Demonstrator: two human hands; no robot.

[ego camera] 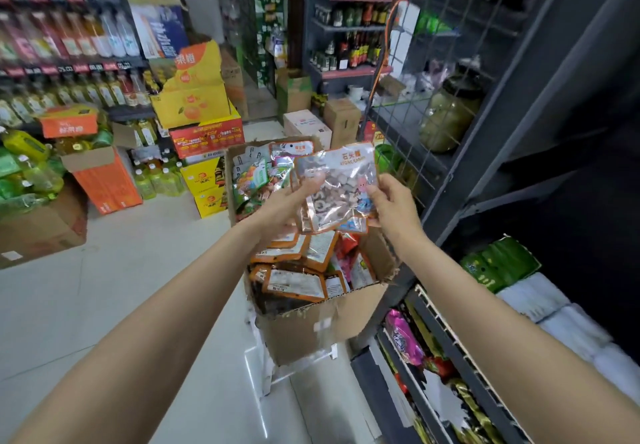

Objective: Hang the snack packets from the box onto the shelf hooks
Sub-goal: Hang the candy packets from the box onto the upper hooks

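Head view: I'm looking down at both hands holding a glossy, clear-fronted snack packet (341,187) above the open cardboard box (311,326). My left hand (291,201) is gripping its left edge, thumb on the front; my right hand (393,204) is pinching its right edge. The flat, rectangular packet is standing upright, long axis vertical, printed header on top. More crinkly packets are filling the box. The dark wire-grid shelf (450,62) is standing just right.
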